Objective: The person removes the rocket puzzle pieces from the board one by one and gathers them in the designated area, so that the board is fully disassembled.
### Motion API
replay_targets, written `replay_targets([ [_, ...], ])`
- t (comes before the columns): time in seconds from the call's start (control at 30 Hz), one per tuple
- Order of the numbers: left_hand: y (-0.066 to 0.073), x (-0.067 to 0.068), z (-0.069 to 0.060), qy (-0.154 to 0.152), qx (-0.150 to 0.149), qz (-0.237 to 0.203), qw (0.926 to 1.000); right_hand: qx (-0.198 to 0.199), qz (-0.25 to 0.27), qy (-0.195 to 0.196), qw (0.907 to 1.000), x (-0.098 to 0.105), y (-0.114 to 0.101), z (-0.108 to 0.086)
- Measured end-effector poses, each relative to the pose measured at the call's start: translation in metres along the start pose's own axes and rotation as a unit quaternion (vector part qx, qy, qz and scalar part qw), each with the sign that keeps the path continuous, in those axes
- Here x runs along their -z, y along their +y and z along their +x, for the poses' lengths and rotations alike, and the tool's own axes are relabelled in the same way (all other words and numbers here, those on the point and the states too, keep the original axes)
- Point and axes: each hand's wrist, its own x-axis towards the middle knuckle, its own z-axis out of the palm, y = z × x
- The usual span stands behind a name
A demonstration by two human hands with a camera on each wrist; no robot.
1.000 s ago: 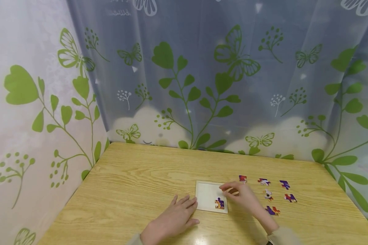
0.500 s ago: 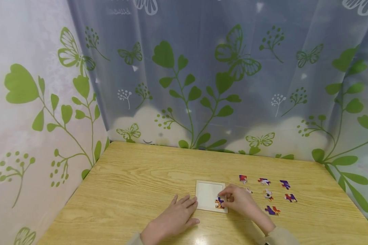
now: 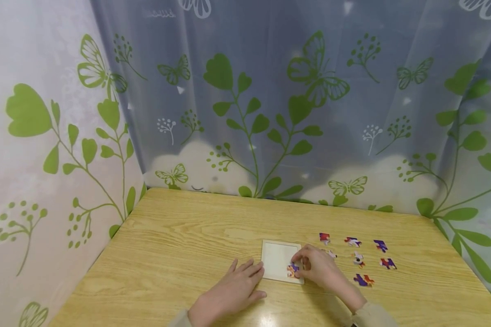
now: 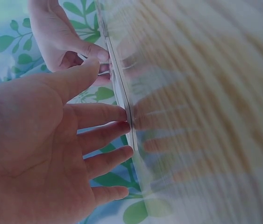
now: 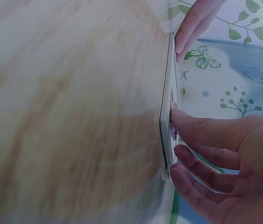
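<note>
In the head view a small pale puzzle tray (image 3: 275, 261) lies on the wooden table. One purple-and-orange puzzle piece (image 3: 292, 270) is in its near right corner. My right hand (image 3: 320, 268) reaches over the tray's right edge and pinches this piece between thumb and fingers; the fingers partly cover it. In the right wrist view the thumb (image 5: 187, 122) touches the piece low against the tray. My left hand (image 3: 235, 288) lies flat with its fingers spread, fingertips against the tray's left edge, as the left wrist view also shows.
Several loose puzzle pieces lie on the table (image 3: 188, 236) right of the tray, among them a red one (image 3: 324, 238), a purple one (image 3: 380, 245) and a purple-and-orange one (image 3: 363, 280). A printed curtain (image 3: 245, 136) hangs behind the table's far edge.
My right hand has come down and toward me from above the tray's right side onto the puzzle piece, uncovering a loose white piece behind it. The left hand has stayed in place.
</note>
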Motion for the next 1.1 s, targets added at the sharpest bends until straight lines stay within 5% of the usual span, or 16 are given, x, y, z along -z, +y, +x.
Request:
replay_targets([
  [0.33,0.001,0.0,0.001,0.003,0.0,0.006,1.0,0.012,0.079,0.0,0.9968,0.003,0.003,0.0],
  [0.67,0.001,0.002,0.002,-0.003,0.002,0.001,1.0,0.028,0.185,-0.001,0.9824,0.012,0.015,-0.002],
  [1.1,0.0,0.005,0.0,-0.002,-0.008,-0.007,0.9999,-0.074,0.227,0.005,0.971,0.034,0.033,-0.013],
])
